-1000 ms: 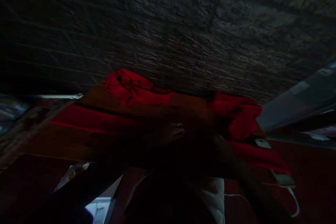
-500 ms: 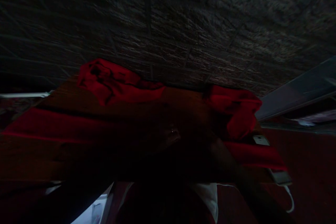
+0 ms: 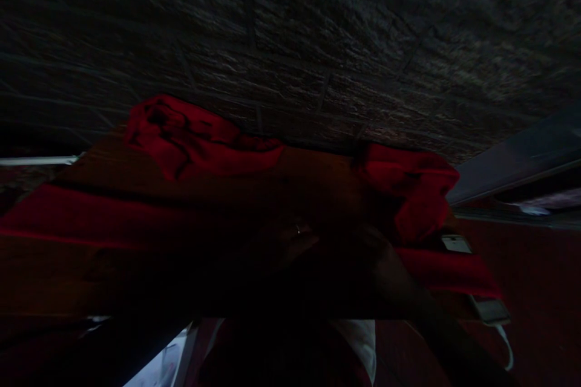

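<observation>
A long strip of red cloth [image 3: 91, 214] lies across the wooden table, its middle lost in deep shadow. Over that dark middle is my left hand [image 3: 295, 242], with a small shiny ring on one finger. My right hand [image 3: 384, 257] is a short way to its right, also over the strip. The fingers of both hands are too dark to make out, so whether they grip the cloth cannot be seen. Behind them, a crumpled red cloth piece [image 3: 200, 139] lies at the back left and another red cloth piece [image 3: 413, 184] at the back right.
The wooden table [image 3: 313, 160] meets a stone-block wall [image 3: 290, 60] at its back. A phone [image 3: 456, 244] lies near the right edge, by a pale device [image 3: 490, 310] with a white cable [image 3: 506, 347]. A white bar [image 3: 36, 161] juts in at the left.
The view has shifted slightly. My right hand shows a little more clearly and its wrist has turned somewhat; my left hand has moved slightly. The cloth pieces lie as before.
</observation>
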A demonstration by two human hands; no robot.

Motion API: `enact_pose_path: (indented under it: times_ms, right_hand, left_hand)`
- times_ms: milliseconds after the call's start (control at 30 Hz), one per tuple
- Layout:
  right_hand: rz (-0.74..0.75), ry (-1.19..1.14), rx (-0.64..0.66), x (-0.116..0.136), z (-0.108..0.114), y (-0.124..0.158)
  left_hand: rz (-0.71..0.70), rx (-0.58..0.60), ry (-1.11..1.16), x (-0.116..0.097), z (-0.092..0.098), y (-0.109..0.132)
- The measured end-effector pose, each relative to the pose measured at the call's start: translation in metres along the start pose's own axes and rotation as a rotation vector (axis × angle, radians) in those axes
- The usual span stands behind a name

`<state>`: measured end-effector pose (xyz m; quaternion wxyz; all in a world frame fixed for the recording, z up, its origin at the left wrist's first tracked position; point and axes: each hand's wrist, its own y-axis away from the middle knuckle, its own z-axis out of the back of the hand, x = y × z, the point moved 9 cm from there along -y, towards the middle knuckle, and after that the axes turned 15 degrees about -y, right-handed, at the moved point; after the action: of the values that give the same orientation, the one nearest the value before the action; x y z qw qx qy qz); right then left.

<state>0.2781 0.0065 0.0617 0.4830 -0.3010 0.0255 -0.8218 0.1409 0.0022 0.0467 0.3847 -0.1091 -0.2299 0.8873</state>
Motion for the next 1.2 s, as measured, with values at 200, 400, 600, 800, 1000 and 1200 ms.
enact_pose_path:
  times_ms: [200,400,600,800,1000,1200]
  right_hand:
    - [-0.081,0.036,0.083,-0.017,-0.010,0.013]
    - [-0.232,0.083,0.134,-0.028,-0.010,0.018]
    - [-0.308,-0.155,0.156,-0.040,-0.012,0.017]
    - [-0.397,-0.323,0.113,-0.058,-0.003,0.008]
    - [-0.423,-0.233,0.157,-0.062,-0.003,0.010]
    - [-0.410,-0.228,0.149,-0.065,-0.001,0.014]
  left_hand:
    - [-0.138,-0.052,-0.052,-0.014,0.009,0.005]
    - [-0.076,0.014,-0.052,-0.013,-0.004,0.005]
    - [0.145,0.298,0.151,0.006,-0.034,0.005]
    - [0.259,0.325,0.353,0.027,-0.031,0.001]
    - [0.227,0.366,0.385,0.033,-0.041,0.003]
    - [0.243,0.374,0.415,0.034,-0.043,0.006]
